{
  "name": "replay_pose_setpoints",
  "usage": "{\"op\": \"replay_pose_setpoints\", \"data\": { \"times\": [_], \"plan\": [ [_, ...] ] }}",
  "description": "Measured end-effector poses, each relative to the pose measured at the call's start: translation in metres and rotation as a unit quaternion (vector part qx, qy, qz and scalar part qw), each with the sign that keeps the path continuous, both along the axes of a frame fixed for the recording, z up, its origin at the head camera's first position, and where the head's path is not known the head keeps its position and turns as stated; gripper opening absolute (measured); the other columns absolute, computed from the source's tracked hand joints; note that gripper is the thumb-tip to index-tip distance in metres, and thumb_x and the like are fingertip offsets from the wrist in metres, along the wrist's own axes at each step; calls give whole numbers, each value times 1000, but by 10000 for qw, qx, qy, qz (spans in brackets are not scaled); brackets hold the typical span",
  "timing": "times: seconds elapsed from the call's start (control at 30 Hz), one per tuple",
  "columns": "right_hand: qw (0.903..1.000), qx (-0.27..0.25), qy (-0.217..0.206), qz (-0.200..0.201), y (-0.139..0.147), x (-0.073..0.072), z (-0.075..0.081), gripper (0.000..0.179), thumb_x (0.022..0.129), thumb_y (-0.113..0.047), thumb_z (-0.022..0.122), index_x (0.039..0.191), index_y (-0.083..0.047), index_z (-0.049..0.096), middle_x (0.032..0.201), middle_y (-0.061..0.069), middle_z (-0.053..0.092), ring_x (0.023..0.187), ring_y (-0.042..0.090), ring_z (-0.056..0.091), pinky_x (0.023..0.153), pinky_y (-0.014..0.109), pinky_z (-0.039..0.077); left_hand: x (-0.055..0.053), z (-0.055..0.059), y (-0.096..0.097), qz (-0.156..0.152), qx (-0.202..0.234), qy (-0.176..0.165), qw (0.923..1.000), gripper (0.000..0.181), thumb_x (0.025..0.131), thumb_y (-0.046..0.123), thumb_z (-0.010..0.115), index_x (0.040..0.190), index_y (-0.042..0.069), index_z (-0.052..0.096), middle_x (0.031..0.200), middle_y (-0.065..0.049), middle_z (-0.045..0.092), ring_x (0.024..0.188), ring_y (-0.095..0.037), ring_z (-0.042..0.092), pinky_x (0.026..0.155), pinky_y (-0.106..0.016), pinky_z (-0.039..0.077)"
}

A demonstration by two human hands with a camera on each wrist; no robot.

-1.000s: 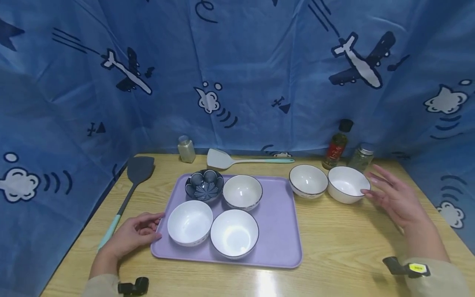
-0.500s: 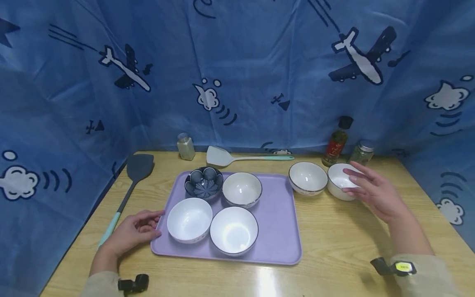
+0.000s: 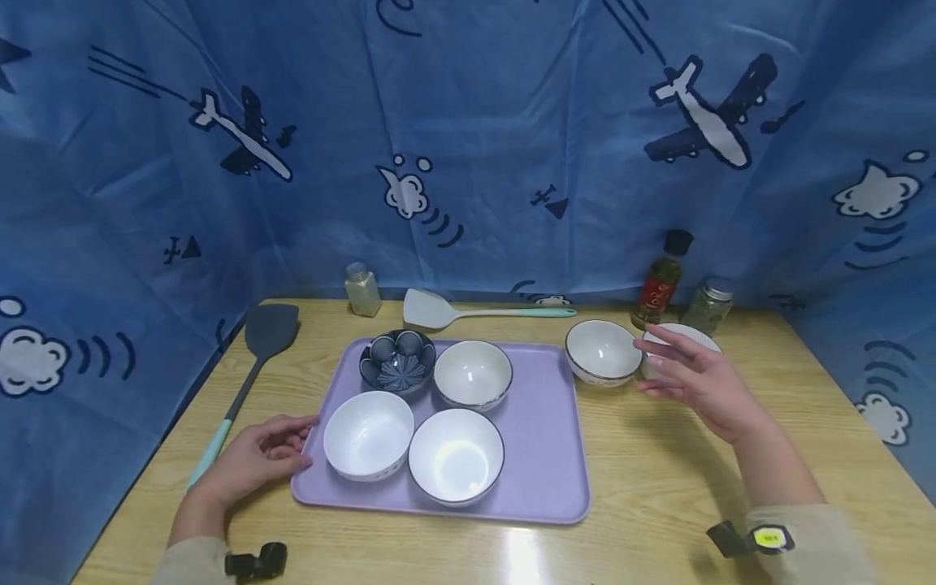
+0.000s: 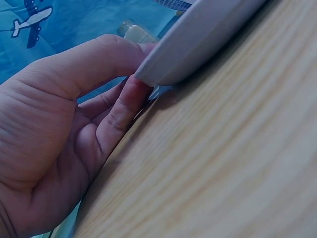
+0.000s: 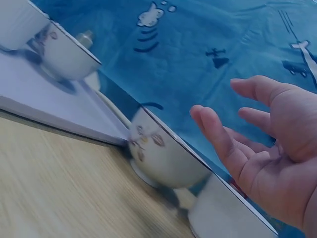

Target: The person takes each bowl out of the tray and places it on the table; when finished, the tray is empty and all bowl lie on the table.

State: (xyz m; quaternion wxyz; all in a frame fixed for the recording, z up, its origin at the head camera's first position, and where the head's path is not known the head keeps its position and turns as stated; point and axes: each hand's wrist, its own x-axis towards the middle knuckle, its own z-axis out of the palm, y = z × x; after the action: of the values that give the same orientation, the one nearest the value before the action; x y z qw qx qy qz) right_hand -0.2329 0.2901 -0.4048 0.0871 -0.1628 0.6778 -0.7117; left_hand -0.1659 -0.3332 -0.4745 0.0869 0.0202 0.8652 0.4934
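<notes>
At the lower left of the head view, the left hand (image 3: 263, 455) pinched the left edge of a purple tray (image 3: 544, 455), thumb and finger meeting its rim. The tray lay flat on the wooden desk (image 3: 643, 520) in the lower centre and bore four upright bowls: a dark blue bowl (image 3: 398, 366) and a cream bowl (image 3: 474, 375) at the back, a white bowl (image 3: 369, 439) and a dark-rimmed bowl (image 3: 457, 459) at the front.

Right of centre, the right hand (image 3: 695, 378) held nothing, its fingers spread in front of a round bowl (image 3: 695, 335) that it partly hid. A flowered bowl (image 3: 603, 353) stood between that one and the tray, just beside the fingertips. In the right wrist view, the fingertips showed against the blue curtain (image 5: 188, 29), above the bowls' rims.

A dark spatula (image 3: 272, 331) lay at the left and a pale spatula (image 3: 431, 309) behind the tray, near a small jar (image 3: 362, 291). A red-labelled bottle (image 3: 658, 284) and a lidded jar (image 3: 708, 307) stood behind the round bowl.
</notes>
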Motion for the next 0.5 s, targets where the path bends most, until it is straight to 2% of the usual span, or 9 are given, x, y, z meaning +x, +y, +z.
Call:
{"op": "replay_pose_setpoints", "data": {
  "times": [0.13,0.27,0.37,0.5],
  "plan": [
    [9993,63,24,372,-13,1,-1,47,104,-7,49,151,-11,42,135,-4,62,94,29,74,83,35,60,-1,2,-1,-100,174,112,9997,66,80,21,84,138,6,58,116,-15,60,94,-10,60,79,-20,55],
    [9978,363,-140,541,-27,4,-2,50,105,-11,50,153,-8,36,139,-3,60,98,32,73,85,35,59,-1,2,1,-223,274,70,9994,65,80,21,84,138,6,58,119,-16,59,95,-10,60,80,-21,55],
    [9957,656,-295,587,-43,4,-1,56,104,-16,52,155,-4,31,146,9,54,99,32,73,86,38,59,0,1,1,-211,201,50,9996,64,81,22,84,138,8,59,117,-15,60,95,-10,59,79,-20,55],
    [9919,825,-515,811,-70,-2,1,62,104,-21,54,156,-1,26,155,27,36,98,32,73,87,40,59,0,1,-2,-130,122,85,9998,64,80,22,84,137,8,60,116,-15,60,94,-11,59,78,-20,55]
  ]
}}
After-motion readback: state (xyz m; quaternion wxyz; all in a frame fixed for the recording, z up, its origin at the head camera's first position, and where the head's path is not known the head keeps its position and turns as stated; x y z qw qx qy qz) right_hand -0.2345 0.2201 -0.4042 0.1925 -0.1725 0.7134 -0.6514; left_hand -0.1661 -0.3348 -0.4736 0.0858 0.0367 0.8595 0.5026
